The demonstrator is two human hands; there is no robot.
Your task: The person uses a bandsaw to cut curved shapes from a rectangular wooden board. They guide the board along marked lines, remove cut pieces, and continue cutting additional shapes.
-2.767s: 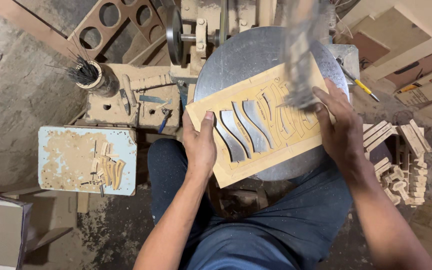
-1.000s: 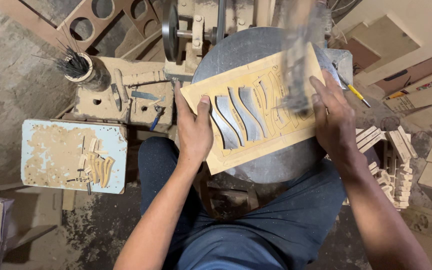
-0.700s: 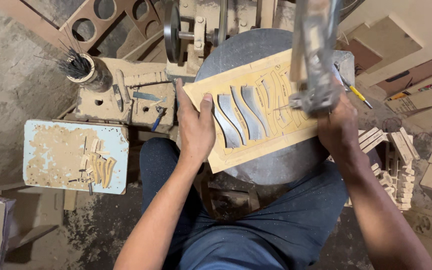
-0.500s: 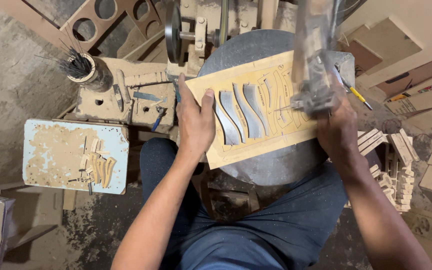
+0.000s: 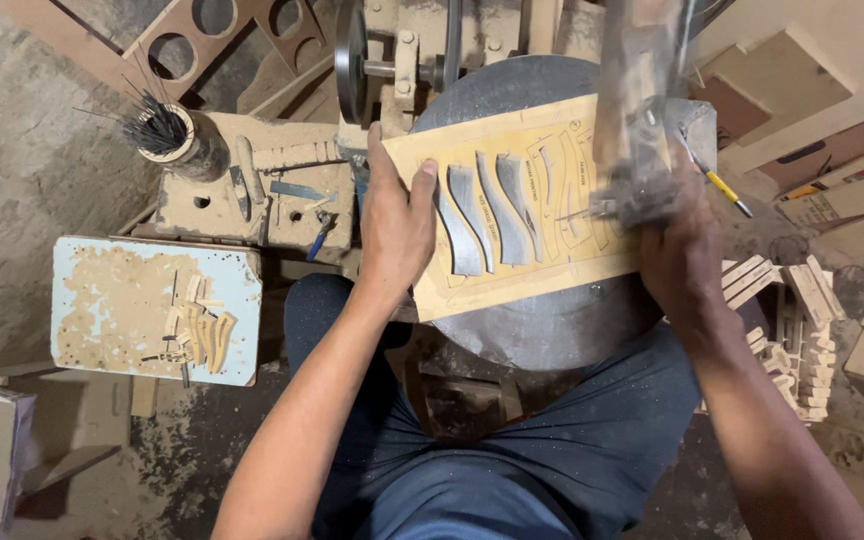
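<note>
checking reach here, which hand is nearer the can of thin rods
Left. The left hand lies on the board's left end, just right of the can of thin rods; the right hand is at the far end.

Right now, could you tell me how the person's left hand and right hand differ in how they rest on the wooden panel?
The left hand lies flat, fingers spread, on the left end of the wooden panel, beside the wavy cut-outs; the right hand sits at the right end under the saw arm. The left hand shows sharp; the right hand is blurred, so its grip is unclear. Both touch the panel on the round metal table.

Flat wooden board (image 5: 512, 215) with wavy cutouts
</note>
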